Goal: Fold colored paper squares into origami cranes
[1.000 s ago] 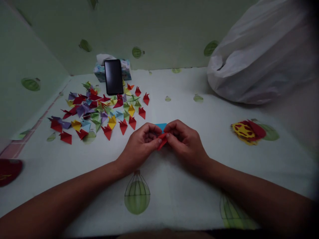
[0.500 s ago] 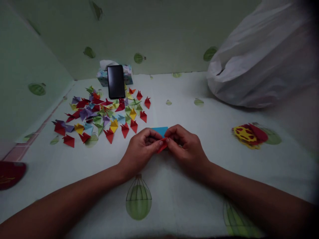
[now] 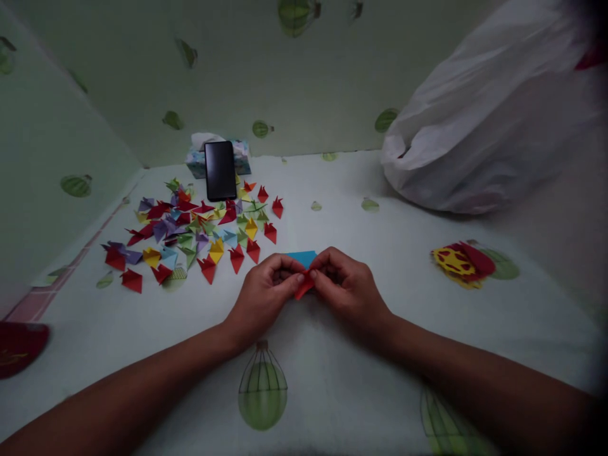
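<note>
A small folded piece of red origami paper (image 3: 304, 286) is pinched between the thumbs and fingers of my left hand (image 3: 268, 288) and my right hand (image 3: 344, 285). Both hands are closed on it, side by side with the thumbs almost meeting. The fingers partly cover the red paper, so its full shape is hidden. Just beyond the fingertips a piece of blue paper (image 3: 303, 258) shows between the hands. To the left lie many folded paper cranes (image 3: 208, 268) in red, yellow, green, purple and blue.
A black phone (image 3: 221, 171) leans against a tissue box (image 3: 242, 158) behind the cranes. On the right lie yellow and red paper cut-outs (image 3: 456, 261), below a large white plastic bag (image 3: 465, 139). A dark red object (image 3: 21, 348) sits at the left edge.
The view has tilted up slightly, so everything sits a little lower. More of the red paper shows below the thumbs. Both hands keep hold of it.
</note>
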`<state>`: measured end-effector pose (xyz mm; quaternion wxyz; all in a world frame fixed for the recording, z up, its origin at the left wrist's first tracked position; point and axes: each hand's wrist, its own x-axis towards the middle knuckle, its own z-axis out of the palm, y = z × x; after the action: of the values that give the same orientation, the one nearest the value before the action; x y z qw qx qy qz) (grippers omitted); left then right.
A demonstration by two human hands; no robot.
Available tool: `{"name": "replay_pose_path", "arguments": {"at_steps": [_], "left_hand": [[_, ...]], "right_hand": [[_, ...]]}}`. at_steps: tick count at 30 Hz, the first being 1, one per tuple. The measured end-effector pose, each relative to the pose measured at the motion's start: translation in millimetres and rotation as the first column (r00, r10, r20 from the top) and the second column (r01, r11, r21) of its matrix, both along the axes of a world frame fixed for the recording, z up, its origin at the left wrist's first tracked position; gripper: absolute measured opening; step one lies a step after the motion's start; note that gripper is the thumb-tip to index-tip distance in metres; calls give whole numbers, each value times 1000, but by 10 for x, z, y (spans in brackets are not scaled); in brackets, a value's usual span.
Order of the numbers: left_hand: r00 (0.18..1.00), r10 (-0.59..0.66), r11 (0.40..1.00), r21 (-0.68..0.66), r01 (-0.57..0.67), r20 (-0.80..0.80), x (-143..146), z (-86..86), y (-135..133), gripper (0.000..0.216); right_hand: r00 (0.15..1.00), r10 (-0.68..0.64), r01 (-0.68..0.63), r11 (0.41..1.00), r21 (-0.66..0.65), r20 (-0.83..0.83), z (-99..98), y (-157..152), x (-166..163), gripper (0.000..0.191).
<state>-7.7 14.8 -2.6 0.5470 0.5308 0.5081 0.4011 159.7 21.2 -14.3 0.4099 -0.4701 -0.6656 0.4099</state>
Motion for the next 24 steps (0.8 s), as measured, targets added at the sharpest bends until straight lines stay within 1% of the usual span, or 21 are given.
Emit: {"name": "replay_pose_path", "arguments": {"at_steps": [3,6,14,18,24], "left_hand": [[999,-4,1000,22,5,-44,-5,10,2,15],[998,1,1000,12,0,-65,-3,31,0,15],[1000,10,995,-97,-8,25,9,38,2,19],[999,21,993,-113,-17,37,8,25,11,19],[999,34,993,-112,-32,13,8,16,14,18]], "right_hand": [[1000,6,-6,1000,-13,-9,2,0,2,6],[999,16,-17,999,-35,-30,6,-1,4,6],[994,37,-54,985,-161,-107,54,18,-1,10],[991,49,-71,981,-180,-124,52,19,2,11],[978,59,-99,975,-197,-198,65,22,7,15]]}}
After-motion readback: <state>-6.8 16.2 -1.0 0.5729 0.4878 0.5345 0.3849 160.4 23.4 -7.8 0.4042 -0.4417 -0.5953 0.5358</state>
